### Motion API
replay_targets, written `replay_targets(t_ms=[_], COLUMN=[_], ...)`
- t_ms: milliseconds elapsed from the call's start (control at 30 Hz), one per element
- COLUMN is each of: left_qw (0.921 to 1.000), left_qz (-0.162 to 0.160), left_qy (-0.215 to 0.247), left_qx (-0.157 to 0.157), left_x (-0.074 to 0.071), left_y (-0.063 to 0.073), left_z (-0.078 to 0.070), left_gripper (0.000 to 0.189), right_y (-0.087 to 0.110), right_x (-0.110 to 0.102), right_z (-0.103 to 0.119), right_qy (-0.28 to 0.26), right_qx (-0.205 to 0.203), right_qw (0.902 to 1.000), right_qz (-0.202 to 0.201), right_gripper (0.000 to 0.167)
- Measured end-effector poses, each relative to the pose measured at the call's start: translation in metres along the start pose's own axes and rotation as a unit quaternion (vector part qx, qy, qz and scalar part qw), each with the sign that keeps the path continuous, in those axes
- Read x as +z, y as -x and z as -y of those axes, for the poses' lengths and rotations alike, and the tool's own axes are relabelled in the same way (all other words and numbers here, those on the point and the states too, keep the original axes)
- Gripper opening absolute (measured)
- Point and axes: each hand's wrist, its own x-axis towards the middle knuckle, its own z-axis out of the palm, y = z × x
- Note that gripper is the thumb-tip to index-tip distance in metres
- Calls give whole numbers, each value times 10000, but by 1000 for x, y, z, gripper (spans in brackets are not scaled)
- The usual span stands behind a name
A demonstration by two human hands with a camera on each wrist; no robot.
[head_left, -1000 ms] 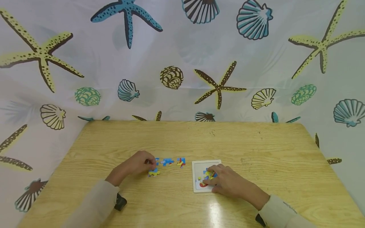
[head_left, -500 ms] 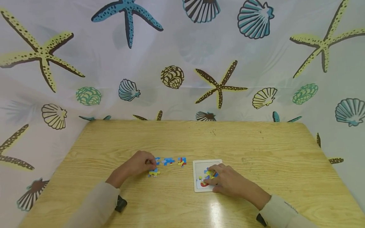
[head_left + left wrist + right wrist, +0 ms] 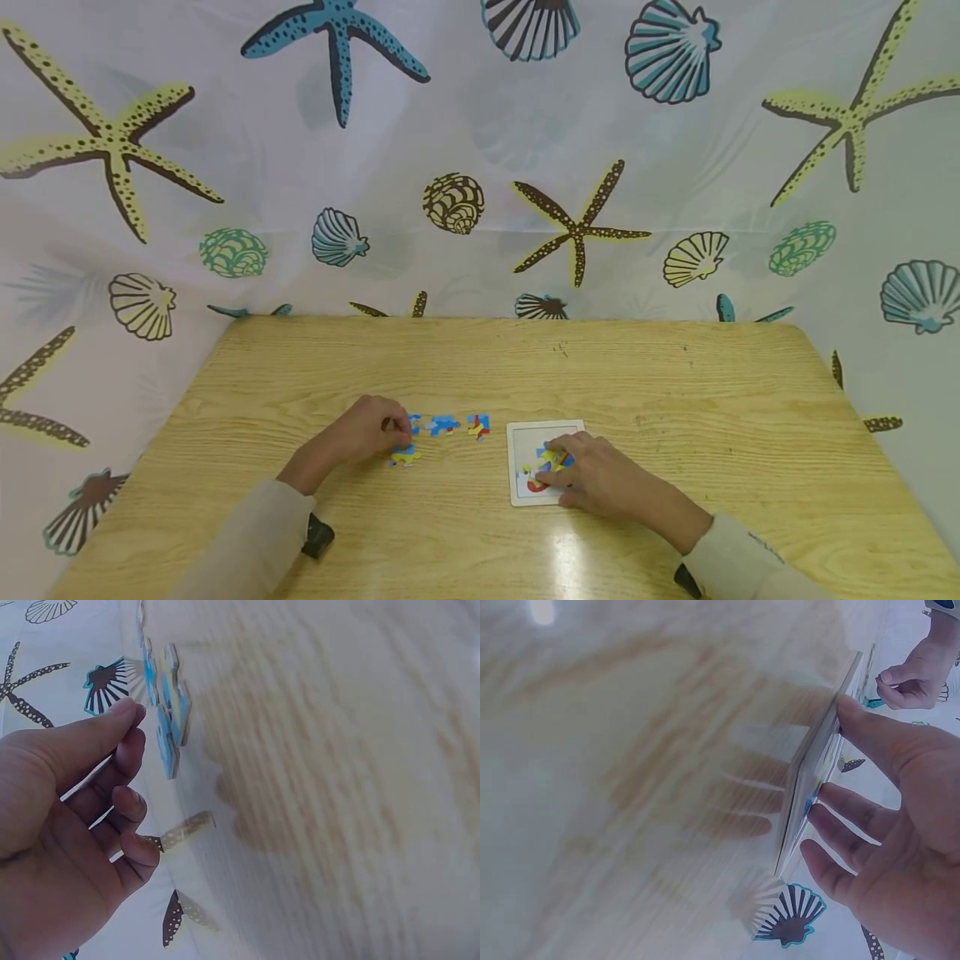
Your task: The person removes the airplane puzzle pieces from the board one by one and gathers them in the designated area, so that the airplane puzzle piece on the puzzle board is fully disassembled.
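Note:
Several loose jigsaw pieces lie left of centre on the table, among them a blue one (image 3: 442,426), a blue, red and yellow one (image 3: 477,427) and a blue and yellow one (image 3: 405,457). My left hand (image 3: 375,427) hovers beside them, fingers loosely curled; in the left wrist view, thumb tip and index fingertip come together with nothing visible between them. To the right lies a white-framed puzzle tray (image 3: 513,467) with colourful pieces inside. My right hand (image 3: 603,479) rests on its right side, thumb at the tray's edge (image 3: 804,776), fingers extended over the pieces, partly hiding them.
The wooden table (image 3: 735,433) runs back to a cloth (image 3: 480,125) printed with starfish and shells. Dark devices sit at the left cuff (image 3: 318,536) and right cuff (image 3: 686,581).

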Motion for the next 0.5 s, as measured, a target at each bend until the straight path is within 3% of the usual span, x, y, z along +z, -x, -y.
replay_targets(t_ms=[100,500], left_qw=[9999,9998], left_qz=[-38,66], left_qy=[38,135], left_qx=[-95,127], left_x=[-2,0], left_y=[0,-5], left_z=[-2,-6], left_gripper=[8,6], right_y=[0,0], right_x=[0,-1], right_z=[0,1], right_qy=[-42,35], right_qx=[38,16], right_qw=[10000,9997], right_qz=[-10,-235], right_gripper=[39,36])
